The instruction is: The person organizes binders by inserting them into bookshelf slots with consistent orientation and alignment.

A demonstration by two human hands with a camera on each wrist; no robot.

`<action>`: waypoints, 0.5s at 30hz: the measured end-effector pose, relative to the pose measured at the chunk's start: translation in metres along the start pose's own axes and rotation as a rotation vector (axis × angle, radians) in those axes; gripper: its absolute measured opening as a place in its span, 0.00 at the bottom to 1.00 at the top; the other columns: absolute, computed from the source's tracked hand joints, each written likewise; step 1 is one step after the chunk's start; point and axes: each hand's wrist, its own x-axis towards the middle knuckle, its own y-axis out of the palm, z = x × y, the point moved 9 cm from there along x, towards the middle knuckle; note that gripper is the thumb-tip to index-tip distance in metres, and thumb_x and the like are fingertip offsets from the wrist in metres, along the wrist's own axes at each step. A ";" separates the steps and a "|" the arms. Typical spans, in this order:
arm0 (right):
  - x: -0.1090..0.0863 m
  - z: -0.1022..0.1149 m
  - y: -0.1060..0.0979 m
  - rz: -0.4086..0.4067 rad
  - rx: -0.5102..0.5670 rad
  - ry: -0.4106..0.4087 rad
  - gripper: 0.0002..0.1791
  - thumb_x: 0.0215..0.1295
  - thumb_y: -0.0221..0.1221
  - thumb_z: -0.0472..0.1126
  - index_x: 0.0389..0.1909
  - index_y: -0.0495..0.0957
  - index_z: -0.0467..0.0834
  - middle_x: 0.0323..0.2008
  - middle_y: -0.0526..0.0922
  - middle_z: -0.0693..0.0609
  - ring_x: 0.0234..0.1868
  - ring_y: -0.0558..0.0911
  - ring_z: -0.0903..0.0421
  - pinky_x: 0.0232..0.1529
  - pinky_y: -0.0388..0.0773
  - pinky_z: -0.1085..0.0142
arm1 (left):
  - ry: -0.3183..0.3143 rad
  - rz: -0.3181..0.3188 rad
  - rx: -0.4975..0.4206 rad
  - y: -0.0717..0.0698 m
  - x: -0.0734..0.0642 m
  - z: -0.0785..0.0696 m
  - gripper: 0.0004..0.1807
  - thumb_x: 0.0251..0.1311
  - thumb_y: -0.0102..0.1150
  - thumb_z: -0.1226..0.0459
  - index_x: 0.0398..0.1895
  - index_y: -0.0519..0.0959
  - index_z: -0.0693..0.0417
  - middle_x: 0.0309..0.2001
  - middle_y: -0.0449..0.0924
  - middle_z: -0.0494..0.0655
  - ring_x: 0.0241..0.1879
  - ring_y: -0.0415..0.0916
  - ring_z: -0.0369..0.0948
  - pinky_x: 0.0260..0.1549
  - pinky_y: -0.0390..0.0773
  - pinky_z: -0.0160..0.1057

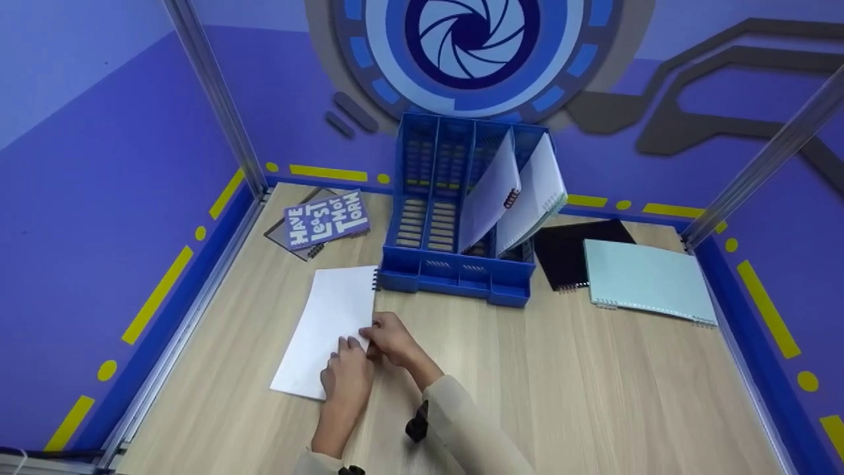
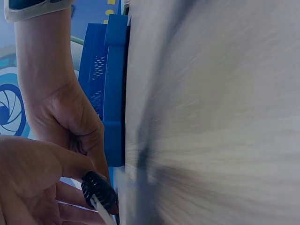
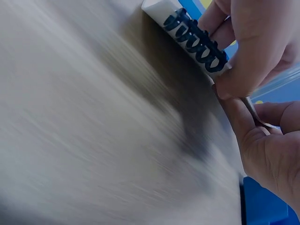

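Observation:
A white spiral notebook lies on the table left of centre, its black coil binding along the right edge. My left hand grips its lower right edge by the coil, fingers over the white page. Just above, my right hand pinches the same edge between thumb and fingers. The right wrist view has the left hand beside the coil and the right hand on the thin page edge. In the left wrist view the left hand is near the coil end, below the right hand.
A blue file rack stands at the back, with two notebooks leaning in its right slots. To its left, a purple lettered notebook overlaps a grey one. On the right a mint green notebook overlaps a black one.

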 end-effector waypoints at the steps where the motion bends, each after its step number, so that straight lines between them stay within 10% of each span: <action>1: -0.001 0.001 -0.001 0.002 -0.002 0.002 0.09 0.67 0.54 0.25 0.44 0.81 0.29 0.20 0.80 0.47 0.15 0.76 0.60 0.17 0.73 0.69 | -0.007 0.010 0.002 0.000 0.000 0.000 0.22 0.61 0.63 0.67 0.55 0.78 0.73 0.55 0.79 0.67 0.37 0.83 0.62 0.27 0.81 0.59; 15: -0.004 0.010 -0.014 0.003 0.051 -0.007 0.11 0.68 0.54 0.25 0.48 0.80 0.28 0.24 0.81 0.48 0.17 0.75 0.62 0.18 0.73 0.69 | -0.006 0.078 -0.038 -0.007 0.007 -0.009 0.26 0.62 0.66 0.60 0.59 0.77 0.68 0.58 0.78 0.64 0.40 0.82 0.63 0.29 0.80 0.60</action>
